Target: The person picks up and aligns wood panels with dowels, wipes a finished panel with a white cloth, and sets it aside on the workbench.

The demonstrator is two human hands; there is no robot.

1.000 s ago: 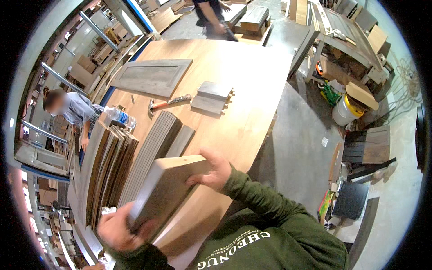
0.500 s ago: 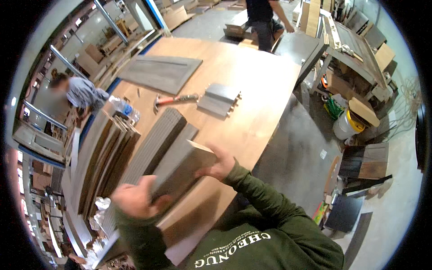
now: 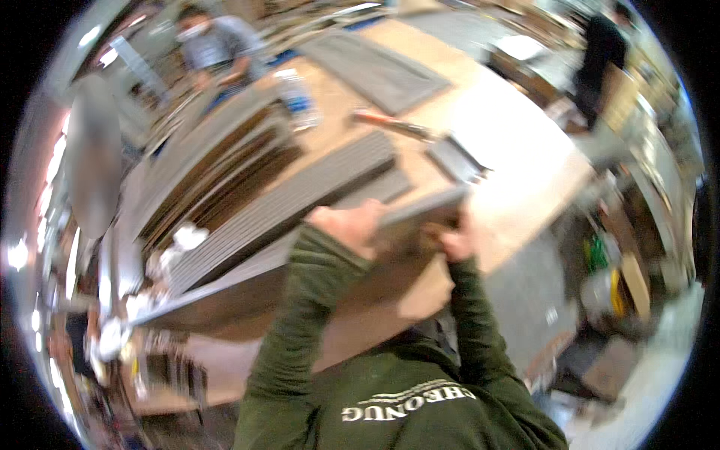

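Note:
A long grey board [image 3: 416,214] is tilted on its edge between my two hands, its darker face toward me. It appears to run on toward the lower left, behind my left forearm. My left hand [image 3: 349,225] closes over its upper edge near the middle. At the far right end, my right hand [image 3: 459,234] grips the board, thumb on the near face. Motion blurs both hands. Just beyond lies a stack of grooved grey strips [image 3: 300,202], with a flat grey board [image 3: 382,186] beside it.
On the wooden table [image 3: 517,165] lie a hammer [image 3: 390,121], a short grey block piece [image 3: 455,159] and a grey framed panel [image 3: 375,67]. A water bottle [image 3: 298,97] stands beside curved stacked boards [image 3: 217,165]. One person [image 3: 217,49] works across the table; another [image 3: 602,60] is farther right.
My view has swung, so the table's things appear farther right and higher. The board has been turned in my hands, its dark face now toward me; both hands still hold it.

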